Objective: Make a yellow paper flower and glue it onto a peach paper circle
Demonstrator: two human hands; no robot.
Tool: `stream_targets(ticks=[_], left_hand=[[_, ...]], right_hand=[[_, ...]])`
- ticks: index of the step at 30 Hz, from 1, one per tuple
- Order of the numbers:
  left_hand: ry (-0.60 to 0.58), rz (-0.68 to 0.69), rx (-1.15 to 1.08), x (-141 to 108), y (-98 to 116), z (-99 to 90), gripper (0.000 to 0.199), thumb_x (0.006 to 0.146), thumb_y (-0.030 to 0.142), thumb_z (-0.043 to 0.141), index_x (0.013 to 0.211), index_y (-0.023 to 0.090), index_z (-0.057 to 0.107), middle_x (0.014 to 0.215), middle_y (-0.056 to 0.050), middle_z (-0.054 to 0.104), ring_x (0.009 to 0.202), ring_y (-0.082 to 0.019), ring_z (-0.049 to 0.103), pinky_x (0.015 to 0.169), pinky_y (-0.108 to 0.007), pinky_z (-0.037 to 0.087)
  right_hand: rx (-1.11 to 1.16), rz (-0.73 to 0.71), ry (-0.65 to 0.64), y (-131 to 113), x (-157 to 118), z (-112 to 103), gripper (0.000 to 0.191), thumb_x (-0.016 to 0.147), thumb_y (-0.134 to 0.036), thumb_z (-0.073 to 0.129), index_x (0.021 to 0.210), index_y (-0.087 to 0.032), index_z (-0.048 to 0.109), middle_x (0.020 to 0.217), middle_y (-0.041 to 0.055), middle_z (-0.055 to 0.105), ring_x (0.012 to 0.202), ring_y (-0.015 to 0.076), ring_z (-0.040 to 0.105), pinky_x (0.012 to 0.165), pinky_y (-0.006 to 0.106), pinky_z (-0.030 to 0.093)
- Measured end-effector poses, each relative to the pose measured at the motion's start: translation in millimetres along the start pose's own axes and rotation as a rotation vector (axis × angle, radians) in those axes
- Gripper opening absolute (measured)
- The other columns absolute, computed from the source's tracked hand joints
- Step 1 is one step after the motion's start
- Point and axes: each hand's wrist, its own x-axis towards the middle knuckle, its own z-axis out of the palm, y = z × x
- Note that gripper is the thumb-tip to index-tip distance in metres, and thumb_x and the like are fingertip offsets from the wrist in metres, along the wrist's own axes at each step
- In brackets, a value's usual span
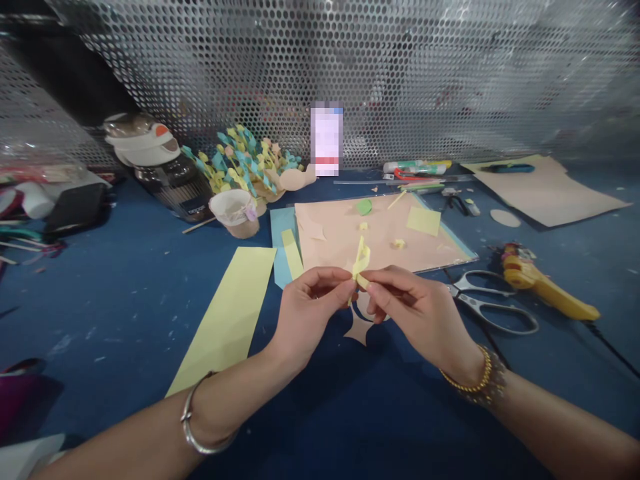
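A small folded yellow paper strip (362, 255) stands up between my hands near the middle of the view. My left hand (313, 307) pinches its lower end between thumb and fingers. From the other side my right hand (413, 310) grips the same strip, its fingertips nearly touching the left ones. Just behind lies a pink paper sheet (340, 233) with small yellow folded bits and a green round piece (364, 207) on it. Below my fingertips a pale star-shaped cutout (359, 329) rests on the blue table.
Long yellow paper (230, 307) lies at left. Scissors (495, 313) and a yellow glue gun (550, 287) are at right. Behind stand a paper cup (235, 213), blue and yellow paper flowers (245, 163), a dark bottle (167, 177) and a lit phone (327, 140).
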Motion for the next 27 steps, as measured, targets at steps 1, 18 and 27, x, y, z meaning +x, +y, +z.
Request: stream_targets(ticks=[1, 18, 27], left_hand=[[-0.003, 0.0, -0.003, 0.1, -0.1, 0.1, 0.01, 0.07, 0.024, 0.075, 0.077, 0.021, 0.069, 0.07, 0.002, 0.067, 0.06, -0.008, 0.058, 0.06, -0.019, 0.048], [0.006, -0.01, 0.01, 0.2, -1.2, -0.7, 0.015, 0.07, 0.026, 0.075, 0.084, 0.021, 0.072, 0.074, 0.0, 0.071, 0.066, -0.01, 0.062, 0.065, -0.022, 0.05], [-0.019, -0.016, -0.019, 1.0, -0.7, -1.3, 0.009, 0.072, 0.025, 0.074, 0.081, 0.023, 0.072, 0.073, 0.002, 0.071, 0.068, -0.008, 0.063, 0.061, -0.016, 0.049]], right_hand=[[0.001, 0.004, 0.0, 0.2, -0.2, 0.1, 0.016, 0.088, -0.028, 0.056, 0.097, -0.02, 0.066, 0.078, 0.0008, 0.062, 0.058, 0.0073, 0.058, 0.054, 0.019, 0.053], [0.023, 0.056, 0.045, -2.2, 2.2, -1.0, 0.019, 0.084, -0.03, 0.059, 0.096, -0.02, 0.07, 0.069, 0.0004, 0.064, 0.052, 0.0089, 0.057, 0.049, 0.022, 0.052], [0.2, 0.09, -0.022, -0.4, 1.8, -3.1, 0.027, 0.091, -0.036, 0.05, 0.099, -0.022, 0.072, 0.061, 0.0001, 0.061, 0.054, 0.0093, 0.056, 0.049, 0.021, 0.049]])
